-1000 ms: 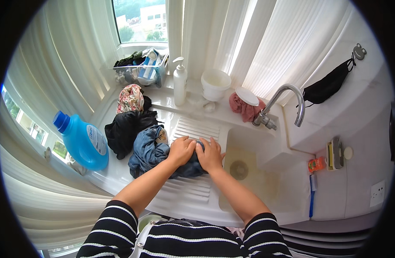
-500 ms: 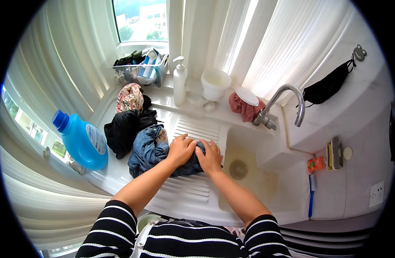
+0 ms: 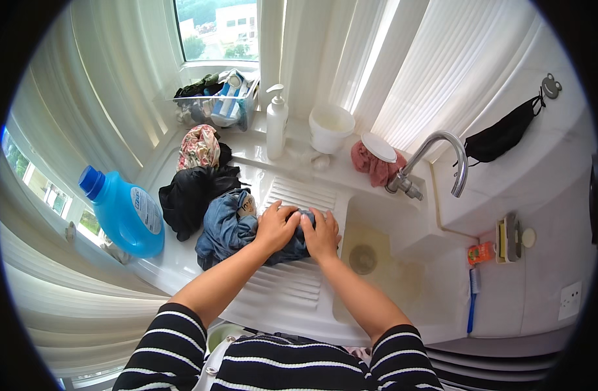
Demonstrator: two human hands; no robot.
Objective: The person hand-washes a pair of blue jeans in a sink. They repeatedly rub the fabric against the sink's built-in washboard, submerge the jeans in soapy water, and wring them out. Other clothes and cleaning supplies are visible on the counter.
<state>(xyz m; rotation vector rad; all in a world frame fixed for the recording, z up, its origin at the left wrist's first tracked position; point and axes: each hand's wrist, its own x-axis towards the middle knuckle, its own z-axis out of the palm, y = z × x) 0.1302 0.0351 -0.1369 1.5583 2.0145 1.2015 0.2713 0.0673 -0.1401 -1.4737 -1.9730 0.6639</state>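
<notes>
Pale curtains (image 3: 318, 52) hang behind a white washing counter (image 3: 175, 266), with daylight coming through a window (image 3: 217, 29) at the back; on its ridged washboard (image 3: 302, 191) lies a bunched blue garment (image 3: 224, 229), stretched roughly left to right, its long axis running much the same way as the ridges; most of its bulk heaps up to the left, beyond the left hand (image 3: 276, 228), so that hand is the nearer one to the heap, while the right hand (image 3: 321, 234) covers the narrower right end, beside the basin (image 3: 403, 277); both hands lie palm down on the cloth with bent fingers, thumbs close together, and touch it from above, though the undersides are hidden and I cannot tell whether the fingers close round a fold or only press; black cloth (image 3: 189, 202) lies against the heap on its left, a blue jug (image 3: 133, 221) stands farther left, and a pump bottle (image 3: 276, 133) and a white tub (image 3: 331, 133) stand behind the washboard; a curved tap (image 3: 460, 153) rises at the basin's far right corner.
</notes>
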